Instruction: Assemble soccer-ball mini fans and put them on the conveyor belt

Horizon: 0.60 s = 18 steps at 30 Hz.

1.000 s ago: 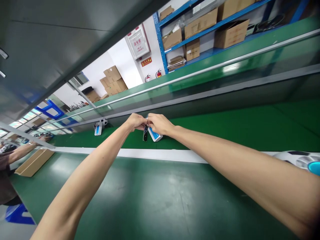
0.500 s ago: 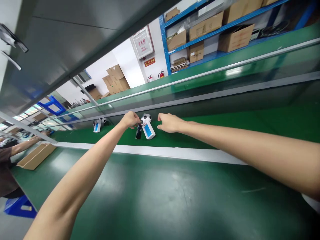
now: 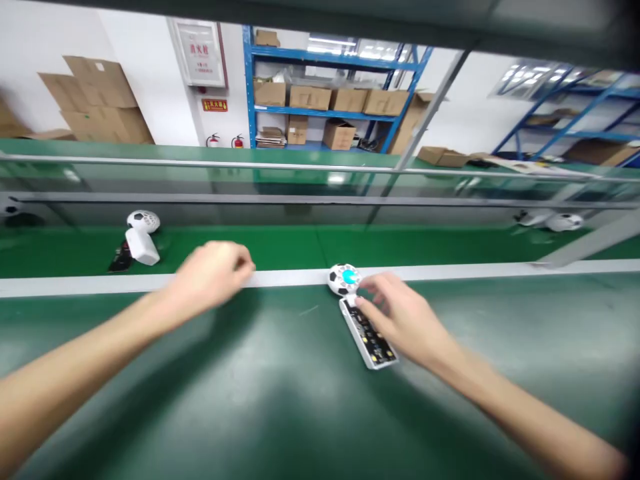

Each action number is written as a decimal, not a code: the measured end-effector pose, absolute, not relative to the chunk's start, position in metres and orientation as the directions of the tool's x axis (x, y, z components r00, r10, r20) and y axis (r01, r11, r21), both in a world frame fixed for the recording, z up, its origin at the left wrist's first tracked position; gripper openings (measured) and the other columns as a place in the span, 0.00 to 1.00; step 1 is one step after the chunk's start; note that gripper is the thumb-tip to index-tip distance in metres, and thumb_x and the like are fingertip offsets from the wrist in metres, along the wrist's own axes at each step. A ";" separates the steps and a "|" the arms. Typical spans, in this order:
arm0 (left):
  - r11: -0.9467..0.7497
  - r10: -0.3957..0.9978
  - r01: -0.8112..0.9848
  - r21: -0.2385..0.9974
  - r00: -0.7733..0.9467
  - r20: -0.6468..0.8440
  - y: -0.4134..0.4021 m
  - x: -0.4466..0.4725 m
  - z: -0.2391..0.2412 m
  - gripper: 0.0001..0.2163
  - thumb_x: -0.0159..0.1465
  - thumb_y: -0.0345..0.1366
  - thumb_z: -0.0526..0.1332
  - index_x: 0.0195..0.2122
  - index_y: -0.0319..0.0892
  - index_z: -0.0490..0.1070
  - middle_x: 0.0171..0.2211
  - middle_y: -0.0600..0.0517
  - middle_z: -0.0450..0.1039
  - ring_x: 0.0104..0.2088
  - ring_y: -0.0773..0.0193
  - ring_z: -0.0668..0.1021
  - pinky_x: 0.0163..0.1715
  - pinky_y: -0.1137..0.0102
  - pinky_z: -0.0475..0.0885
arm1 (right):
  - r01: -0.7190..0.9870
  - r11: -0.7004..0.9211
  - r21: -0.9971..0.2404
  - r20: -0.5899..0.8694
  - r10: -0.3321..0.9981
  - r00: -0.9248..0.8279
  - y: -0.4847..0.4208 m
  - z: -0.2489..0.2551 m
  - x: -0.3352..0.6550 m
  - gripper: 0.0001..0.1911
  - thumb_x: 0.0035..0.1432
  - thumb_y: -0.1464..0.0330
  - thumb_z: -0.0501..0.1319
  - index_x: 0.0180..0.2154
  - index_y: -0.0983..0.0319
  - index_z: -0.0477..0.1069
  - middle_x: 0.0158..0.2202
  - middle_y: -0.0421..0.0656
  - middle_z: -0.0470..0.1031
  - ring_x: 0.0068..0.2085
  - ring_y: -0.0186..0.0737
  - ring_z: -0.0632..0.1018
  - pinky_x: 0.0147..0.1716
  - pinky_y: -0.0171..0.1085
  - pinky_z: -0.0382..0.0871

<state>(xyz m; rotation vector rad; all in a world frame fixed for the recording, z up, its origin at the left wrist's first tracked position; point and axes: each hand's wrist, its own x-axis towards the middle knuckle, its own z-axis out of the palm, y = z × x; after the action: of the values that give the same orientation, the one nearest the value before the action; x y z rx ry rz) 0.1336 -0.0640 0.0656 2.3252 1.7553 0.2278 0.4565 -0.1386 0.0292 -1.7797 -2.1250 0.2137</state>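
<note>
Our desk (image 3: 225, 407) carried the unit (image 3: 363, 327) at its far edge: the ball (image 3: 340, 283) lay over the white strip (image 3: 290, 277), and the case (image 3: 355, 335) slanted from there toward the near edge, a little to the right, with its board (image 3: 373, 339) face up. Our right hand (image 3: 397, 313) stood half open at the upper end of the case, the thumb near the neck; because of blur, we could not tell whether it already touched. Our left hand (image 3: 215, 270) was by the far edge, more to the left, loosely curled, and we saw nothing in it.

For a good hold, we judged it best to place thumb and fingers on the two sides of the case and to leave the bare board without pressure. The ball seemed to be the bulky end, so a grip close to the neck should limit turning. Our free left hand could have steadied the ball. Beyond the far edge, to the left, a second unit (image 3: 143, 245) lay well apart.
</note>
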 end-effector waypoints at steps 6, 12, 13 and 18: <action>-0.111 0.888 0.684 0.721 0.394 -0.237 -0.103 0.243 0.018 0.25 0.62 0.54 0.57 0.50 0.39 0.70 0.32 0.47 0.77 0.24 0.62 0.77 0.23 0.72 0.67 | 0.859 0.086 -0.504 0.126 0.992 -0.025 -0.163 -0.005 0.432 0.31 0.51 0.63 0.64 0.56 0.59 0.60 0.50 0.49 0.73 0.50 0.52 0.75 0.47 0.48 0.70; 0.025 0.936 0.231 0.973 0.337 -0.104 -0.091 0.272 0.017 0.25 0.63 0.49 0.59 0.57 0.45 0.57 0.40 0.47 0.74 0.27 0.63 0.78 0.21 0.73 0.73 | 0.666 0.264 -0.698 0.337 0.941 -0.020 -0.167 -0.016 0.422 0.34 0.50 0.72 0.60 0.60 0.56 0.57 0.51 0.48 0.72 0.49 0.50 0.74 0.48 0.48 0.70; 0.048 0.938 0.170 0.984 0.332 -0.103 -0.089 0.272 0.020 0.22 0.64 0.48 0.58 0.55 0.44 0.58 0.39 0.47 0.74 0.28 0.63 0.78 0.23 0.72 0.74 | 0.646 0.308 -0.699 0.393 0.919 -0.013 -0.167 -0.015 0.418 0.34 0.50 0.72 0.60 0.59 0.56 0.57 0.52 0.48 0.71 0.49 0.50 0.73 0.48 0.48 0.70; 0.185 0.944 -0.010 0.983 0.278 -0.175 -0.092 0.259 0.031 0.22 0.65 0.54 0.56 0.47 0.40 0.62 0.38 0.46 0.74 0.31 0.63 0.79 0.30 0.69 0.77 | 0.568 0.425 -0.705 0.539 0.842 0.038 -0.157 -0.004 0.393 0.31 0.50 0.74 0.61 0.56 0.57 0.63 0.50 0.48 0.69 0.51 0.49 0.71 0.53 0.49 0.67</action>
<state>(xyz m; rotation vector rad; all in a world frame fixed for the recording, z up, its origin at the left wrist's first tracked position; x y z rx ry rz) 0.2586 -0.0923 0.0305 1.1701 1.0585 0.8897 0.3929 -0.1568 -0.0037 -1.2531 -1.6437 0.3310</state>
